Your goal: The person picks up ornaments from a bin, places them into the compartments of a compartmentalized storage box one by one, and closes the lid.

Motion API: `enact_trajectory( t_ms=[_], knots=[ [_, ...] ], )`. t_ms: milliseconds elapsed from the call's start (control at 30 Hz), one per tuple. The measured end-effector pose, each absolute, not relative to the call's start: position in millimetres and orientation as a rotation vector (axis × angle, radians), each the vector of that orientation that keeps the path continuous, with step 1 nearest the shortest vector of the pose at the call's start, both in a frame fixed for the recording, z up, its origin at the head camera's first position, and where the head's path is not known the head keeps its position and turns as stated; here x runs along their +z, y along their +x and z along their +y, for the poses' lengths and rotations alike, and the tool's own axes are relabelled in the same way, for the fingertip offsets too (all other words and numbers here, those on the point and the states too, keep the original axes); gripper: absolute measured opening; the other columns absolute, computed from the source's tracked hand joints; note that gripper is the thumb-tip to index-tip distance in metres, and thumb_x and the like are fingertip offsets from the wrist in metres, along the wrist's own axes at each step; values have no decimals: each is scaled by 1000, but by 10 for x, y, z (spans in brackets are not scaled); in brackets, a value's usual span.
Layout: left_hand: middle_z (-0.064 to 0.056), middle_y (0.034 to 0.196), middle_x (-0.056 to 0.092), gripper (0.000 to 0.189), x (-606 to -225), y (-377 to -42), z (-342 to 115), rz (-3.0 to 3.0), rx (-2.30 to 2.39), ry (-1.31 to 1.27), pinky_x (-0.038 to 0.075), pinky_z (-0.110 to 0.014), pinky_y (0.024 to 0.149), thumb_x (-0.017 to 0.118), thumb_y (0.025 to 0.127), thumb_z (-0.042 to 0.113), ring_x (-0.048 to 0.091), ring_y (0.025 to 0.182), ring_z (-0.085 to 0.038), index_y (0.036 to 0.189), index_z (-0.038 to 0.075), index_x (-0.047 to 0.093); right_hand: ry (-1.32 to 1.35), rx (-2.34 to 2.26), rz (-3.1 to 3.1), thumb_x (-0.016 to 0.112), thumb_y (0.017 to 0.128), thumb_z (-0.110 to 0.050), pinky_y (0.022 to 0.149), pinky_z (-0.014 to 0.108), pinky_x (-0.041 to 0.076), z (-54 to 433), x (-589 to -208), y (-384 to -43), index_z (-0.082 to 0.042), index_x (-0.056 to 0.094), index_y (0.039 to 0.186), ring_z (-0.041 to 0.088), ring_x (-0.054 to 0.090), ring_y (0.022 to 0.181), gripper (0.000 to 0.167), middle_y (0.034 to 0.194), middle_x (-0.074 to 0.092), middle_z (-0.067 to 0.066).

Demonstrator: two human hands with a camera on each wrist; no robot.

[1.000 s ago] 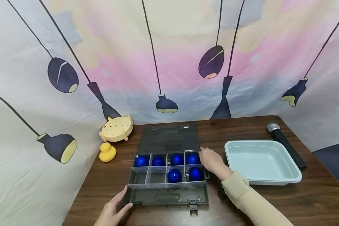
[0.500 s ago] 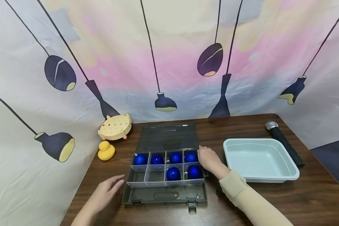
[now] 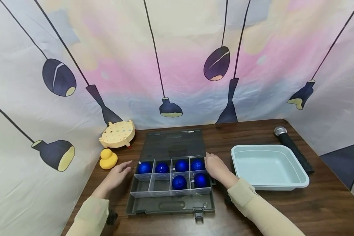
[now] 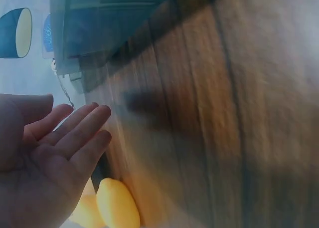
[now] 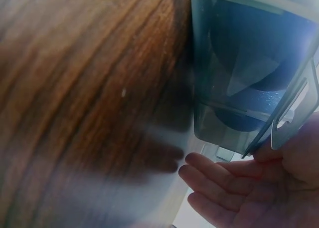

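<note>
A dark, see-through compartment box (image 3: 169, 206) lies on the wooden table, its lid (image 3: 172, 144) folded back flat. Several shiny blue Christmas baubles (image 3: 179, 182) sit in its cells: one in each back cell and two at the front right. My left hand (image 3: 116, 177) hovers off the box's left side, fingers loosely extended and holding nothing. In the left wrist view, its fingertips point past a bauble's silver hanging thread (image 4: 66, 91). My right hand (image 3: 216, 167) rests at the box's back right corner; the right wrist view shows straight fingers (image 5: 214, 175) beside the wall.
A yellow rubber duck (image 3: 108, 159) and a cream dotted stand (image 3: 117, 134) are at the back left, close to my left hand. To the right sit a pale blue tray (image 3: 269, 188) and a black microphone (image 3: 295, 149). A printed cloth hangs behind the table.
My left hand has let go of the box's front left corner, swung out to the left and moved back along its side. The right hand stays at the right side.
</note>
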State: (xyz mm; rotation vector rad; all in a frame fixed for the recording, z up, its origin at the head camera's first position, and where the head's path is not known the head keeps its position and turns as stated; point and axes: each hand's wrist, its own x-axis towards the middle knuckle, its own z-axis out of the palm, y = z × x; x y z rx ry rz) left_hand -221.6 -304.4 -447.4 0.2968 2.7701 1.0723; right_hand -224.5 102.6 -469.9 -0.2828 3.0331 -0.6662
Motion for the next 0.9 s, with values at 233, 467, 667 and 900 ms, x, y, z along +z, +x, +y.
enact_trajectory(
  t_ms=[233, 467, 667, 900],
  knots=[
    [-29, 122, 58, 42, -4499, -2378, -2991, 2673, 1116, 354, 41, -55, 98, 40, 103, 10, 57, 112, -39, 137, -15, 40, -324, -673, 3094, 46, 101, -10, 95, 49, 45, 1009, -4713, -2232, 13, 53, 126, 39, 56, 111, 35, 119, 59, 27],
    [-31, 119, 59, 41, -4487, -2449, -2966, 2638, 1106, 398, 39, -57, 98, 37, 105, 11, 59, 108, -41, 136, -16, 42, -339, -718, 3112, 46, 101, -9, 92, 48, 47, 1006, -4719, -2240, 13, 54, 125, 39, 57, 108, 34, 115, 60, 27],
    [-33, 130, 50, 40, -4483, -2499, -2935, 2662, 1053, 449, 33, -59, 102, 43, 103, 10, 47, 121, -44, 135, -14, 44, -308, -735, 3106, 47, 100, -8, 93, 49, 46, 1003, -4718, -2249, 13, 54, 125, 39, 56, 109, 33, 117, 59, 27],
    [-34, 133, 47, 42, -4470, -2504, -2918, 2649, 1044, 439, 32, -59, 103, 44, 102, 11, 43, 124, -45, 136, -15, 43, -271, -746, 3108, 48, 100, -8, 94, 48, 46, 993, -4736, -2242, 13, 54, 125, 39, 56, 110, 33, 118, 59, 27]
  ],
)
